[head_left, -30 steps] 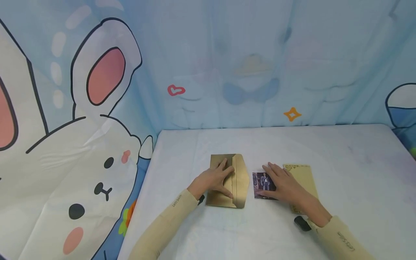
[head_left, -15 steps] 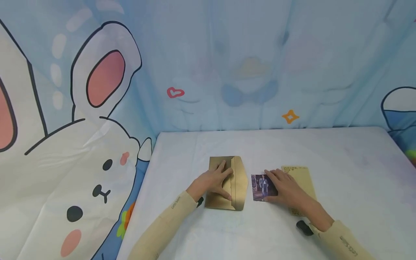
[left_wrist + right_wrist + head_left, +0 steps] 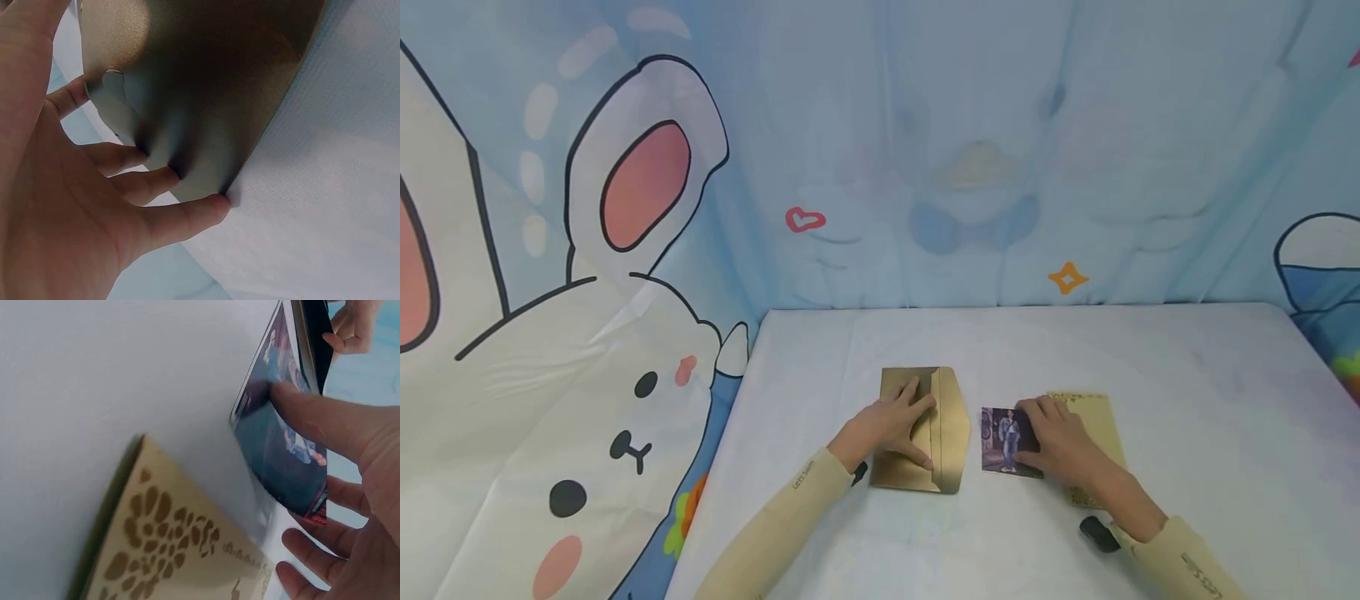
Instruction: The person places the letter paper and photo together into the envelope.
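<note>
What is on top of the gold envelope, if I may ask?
The left hand rests on the gold envelope, fingers spread. The surface beneath the hand is covered, so it cannot be seen.

A pale blue printed backdrop [image 3: 850,133] hangs in folds behind the white-topped table [image 3: 1187,417]. A large cartoon rabbit [image 3: 595,417] with pink inner ears [image 3: 646,187] fills the backdrop's left side; a small red heart [image 3: 806,220] and an orange star [image 3: 1067,277] sit above the table's far edge.
</note>
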`<state>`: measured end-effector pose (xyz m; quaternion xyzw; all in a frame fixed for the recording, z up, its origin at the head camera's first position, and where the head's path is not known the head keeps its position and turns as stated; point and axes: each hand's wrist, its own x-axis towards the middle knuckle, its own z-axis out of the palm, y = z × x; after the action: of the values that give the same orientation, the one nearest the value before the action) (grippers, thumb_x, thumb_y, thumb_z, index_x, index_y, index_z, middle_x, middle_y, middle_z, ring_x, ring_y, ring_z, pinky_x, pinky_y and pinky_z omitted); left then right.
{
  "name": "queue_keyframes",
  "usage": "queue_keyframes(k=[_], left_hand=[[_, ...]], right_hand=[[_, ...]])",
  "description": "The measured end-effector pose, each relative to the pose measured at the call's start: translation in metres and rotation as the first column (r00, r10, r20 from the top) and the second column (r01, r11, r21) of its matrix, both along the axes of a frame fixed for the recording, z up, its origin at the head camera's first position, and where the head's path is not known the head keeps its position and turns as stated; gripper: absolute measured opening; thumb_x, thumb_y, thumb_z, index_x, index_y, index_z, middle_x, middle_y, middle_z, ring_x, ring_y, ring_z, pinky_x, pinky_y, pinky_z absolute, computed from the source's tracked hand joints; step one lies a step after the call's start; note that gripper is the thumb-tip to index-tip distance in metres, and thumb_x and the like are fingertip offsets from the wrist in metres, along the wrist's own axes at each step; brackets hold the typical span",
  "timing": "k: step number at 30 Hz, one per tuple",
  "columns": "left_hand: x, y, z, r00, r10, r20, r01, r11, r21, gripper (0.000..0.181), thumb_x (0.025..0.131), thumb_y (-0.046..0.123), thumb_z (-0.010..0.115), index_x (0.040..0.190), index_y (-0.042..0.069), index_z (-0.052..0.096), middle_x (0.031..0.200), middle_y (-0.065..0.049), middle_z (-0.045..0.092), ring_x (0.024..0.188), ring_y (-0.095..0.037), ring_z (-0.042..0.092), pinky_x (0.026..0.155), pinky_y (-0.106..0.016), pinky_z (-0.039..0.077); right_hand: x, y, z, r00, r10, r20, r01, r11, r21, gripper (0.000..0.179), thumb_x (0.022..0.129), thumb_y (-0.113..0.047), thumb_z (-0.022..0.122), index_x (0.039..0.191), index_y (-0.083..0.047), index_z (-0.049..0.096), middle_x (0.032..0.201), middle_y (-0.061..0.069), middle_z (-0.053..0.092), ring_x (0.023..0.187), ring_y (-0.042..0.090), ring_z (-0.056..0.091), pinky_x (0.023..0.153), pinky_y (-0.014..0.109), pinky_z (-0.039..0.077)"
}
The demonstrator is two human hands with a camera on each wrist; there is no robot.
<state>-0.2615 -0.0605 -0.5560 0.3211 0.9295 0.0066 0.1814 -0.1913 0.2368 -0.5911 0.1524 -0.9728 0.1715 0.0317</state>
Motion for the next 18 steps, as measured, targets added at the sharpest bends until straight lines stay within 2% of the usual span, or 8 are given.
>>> queue_keyframes(k=[4, 11, 15, 18], left_hand=[[-0.001, 0.0, -0.002, 1.0, 0.003, 0.0, -0.003, 1.0, -0.003, 0.102, 0.068, 0.077, 0.074, 0.148, 0.031, 0.029, 0.168, -0.017, 0.012, 0.15, -0.038, 0.03, 0.099, -0.054, 0.052], [0.0, 0.0, -0.001, 1.0, -0.011, -0.023, 0.01, 1.0, -0.011, 0.101, 0.067, 0.079, 0.072, 0.145, 0.03, 0.031, 0.168, -0.018, 0.014, 0.151, -0.037, 0.029, 0.1, -0.054, 0.052], [0.001, 0.0, -0.002, 0.999, -0.014, -0.029, 0.013, 1.0, -0.012, 0.101, 0.067, 0.08, 0.072, 0.146, 0.031, 0.031, 0.168, -0.018, 0.015, 0.151, -0.038, 0.029, 0.104, -0.054, 0.049], [0.002, 0.0, -0.002, 1.0, -0.01, -0.028, 0.009, 1.0, -0.016, 0.102, 0.067, 0.079, 0.072, 0.147, 0.031, 0.031, 0.168, -0.017, 0.015, 0.151, -0.038, 0.029, 0.106, -0.054, 0.048]], right_hand=[[0.0, 0.002, 0.001, 0.999, -0.032, 0.023, 0.033, 0.999, -0.036, 0.057, 0.084, -0.02, 0.082, 0.129, -0.005, 0.05, 0.114, 0.019, 0.062, 0.108, 0.038, 0.061, 0.088, 0.056, 0.051], [0.001, 0.011, 0.007, 0.991, -0.028, 0.133, 0.054, 0.978, -0.2, 0.034, 0.096, -0.005, 0.065, 0.127, -0.007, 0.051, 0.116, 0.018, 0.067, 0.108, 0.035, 0.067, 0.089, 0.051, 0.055], [0.001, 0.018, 0.013, 0.985, 0.009, 0.171, 0.041, 0.957, -0.286, 0.029, 0.098, -0.002, 0.06, 0.125, -0.008, 0.053, 0.109, 0.015, 0.07, 0.098, 0.026, 0.069, 0.08, 0.042, 0.057], [0.0, 0.024, 0.017, 0.982, 0.019, 0.186, 0.04, 0.95, -0.31, 0.029, 0.098, -0.002, 0.06, 0.125, -0.009, 0.054, 0.097, 0.011, 0.069, 0.083, 0.017, 0.064, 0.069, 0.032, 0.053]])
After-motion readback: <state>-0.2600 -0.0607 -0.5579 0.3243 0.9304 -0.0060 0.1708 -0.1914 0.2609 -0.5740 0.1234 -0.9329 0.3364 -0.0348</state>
